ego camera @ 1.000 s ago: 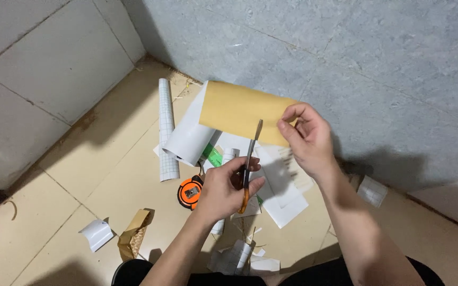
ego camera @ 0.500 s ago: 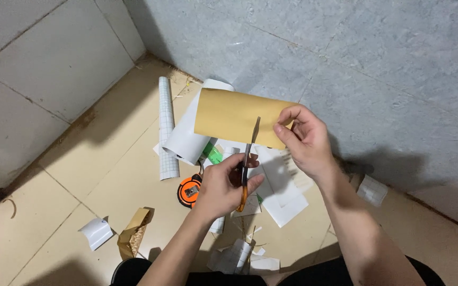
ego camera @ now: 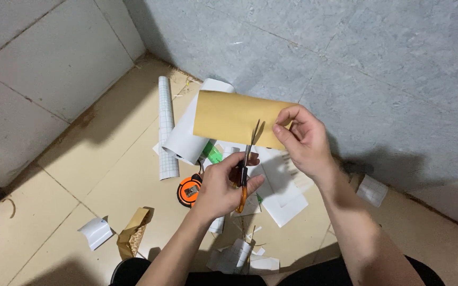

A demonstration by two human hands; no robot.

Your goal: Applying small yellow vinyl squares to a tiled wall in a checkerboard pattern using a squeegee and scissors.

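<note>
The orange-handled metal scissors (ego camera: 246,161), gripped by the left hand (ego camera: 223,185), have been driven deeper into the right-hand-pinched (ego camera: 303,140) tan rectangular paper sheet (ego camera: 229,116).

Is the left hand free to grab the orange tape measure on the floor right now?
Probably not: the left hand is gripping scissors cutting the tan sheet. The tape measure lies uncovered just beside it, so only the scissors hinder it.

One gold sheet (ego camera: 229,117), one pair of scissors (ego camera: 246,161), one orange tape measure (ego camera: 188,189), two white rolls (ego camera: 167,127), two hands, several white paper scraps (ego camera: 284,204) on floor
</note>
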